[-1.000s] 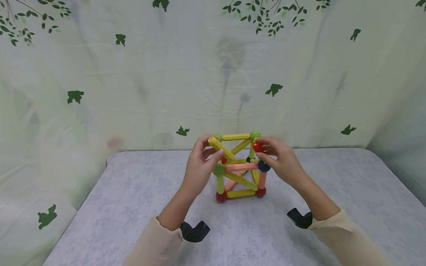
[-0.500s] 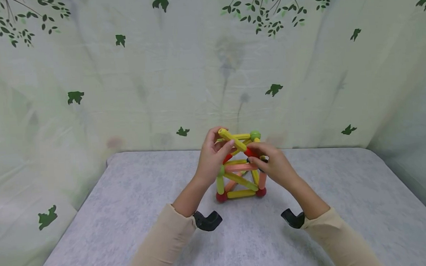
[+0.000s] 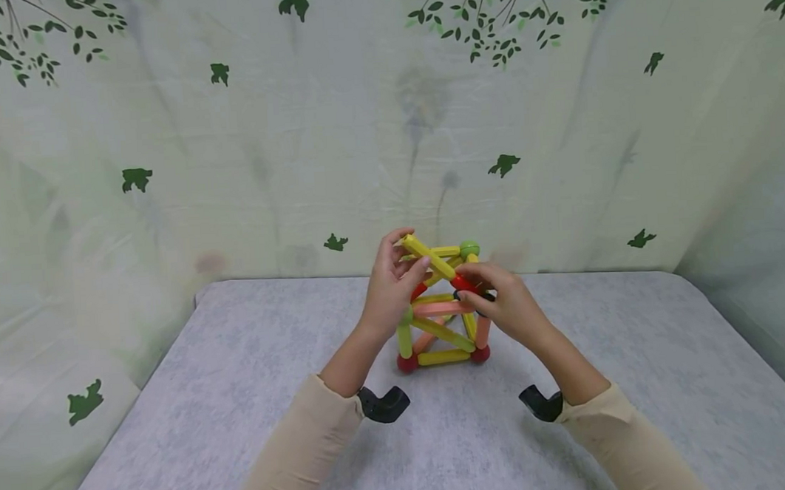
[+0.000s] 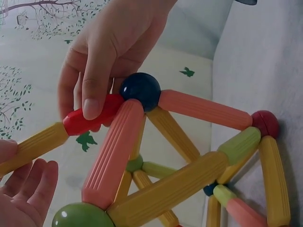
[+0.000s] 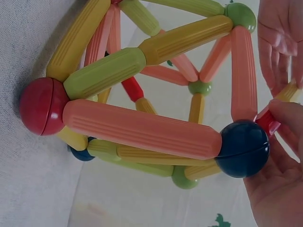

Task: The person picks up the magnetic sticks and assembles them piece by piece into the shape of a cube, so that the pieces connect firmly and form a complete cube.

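A frame of magnetic sticks and balls stands upright on the table, with yellow, green and salmon sticks [image 3: 443,357] between coloured balls. My left hand [image 3: 386,293] pinches a yellow stick [image 3: 426,256] on a slant above it. That stick's lower end meets a short red stick [image 4: 75,124], which my right hand [image 3: 510,299] grips between thumb and fingers. In the left wrist view the red stick's other end is at a dark blue ball [image 4: 141,92], a corner of the frame. My right fingers lie close beside the blue ball [image 5: 244,149] in the right wrist view.
A grey cloth-covered table [image 3: 242,430] lies under the frame. Behind it hangs a pale curtain [image 3: 267,148] printed with leaves and birds. Black wrist mounts [image 3: 384,405] stick out from both sleeves. A green ball [image 3: 469,249] tops the frame's back corner.
My left hand has moved right and slightly up with the yellow stick, whose end has come to the red stick. My right hand has lowered the red stick toward the blue ball.
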A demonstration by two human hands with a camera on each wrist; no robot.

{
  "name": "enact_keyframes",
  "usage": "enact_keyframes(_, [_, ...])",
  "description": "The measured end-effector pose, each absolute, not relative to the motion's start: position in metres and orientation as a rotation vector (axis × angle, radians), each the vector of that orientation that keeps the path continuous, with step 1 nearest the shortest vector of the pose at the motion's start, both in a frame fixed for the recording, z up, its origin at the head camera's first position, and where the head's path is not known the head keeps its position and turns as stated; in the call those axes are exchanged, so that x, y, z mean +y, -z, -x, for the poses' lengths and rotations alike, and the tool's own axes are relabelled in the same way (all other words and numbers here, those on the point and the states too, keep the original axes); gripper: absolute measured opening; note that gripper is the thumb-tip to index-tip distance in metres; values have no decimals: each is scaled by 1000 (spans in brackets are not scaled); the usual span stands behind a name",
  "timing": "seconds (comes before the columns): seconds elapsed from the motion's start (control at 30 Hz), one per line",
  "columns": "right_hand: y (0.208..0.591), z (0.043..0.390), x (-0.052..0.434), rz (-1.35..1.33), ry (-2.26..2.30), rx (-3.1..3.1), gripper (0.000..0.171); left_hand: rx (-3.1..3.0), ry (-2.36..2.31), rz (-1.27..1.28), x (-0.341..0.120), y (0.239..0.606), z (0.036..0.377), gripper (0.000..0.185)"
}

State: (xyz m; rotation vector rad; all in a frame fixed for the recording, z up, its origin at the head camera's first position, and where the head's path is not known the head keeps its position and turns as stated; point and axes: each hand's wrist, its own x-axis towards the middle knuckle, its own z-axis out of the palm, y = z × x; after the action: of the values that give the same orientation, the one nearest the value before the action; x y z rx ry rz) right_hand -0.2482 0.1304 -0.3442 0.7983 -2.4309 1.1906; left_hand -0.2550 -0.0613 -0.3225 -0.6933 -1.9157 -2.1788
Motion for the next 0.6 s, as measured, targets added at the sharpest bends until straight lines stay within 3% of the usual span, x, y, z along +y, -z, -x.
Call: enact_keyframes(0.6, [340, 277, 120, -784, -1296, -2521, 38, -2198, 1725, 548, -84, 327, 292, 34])
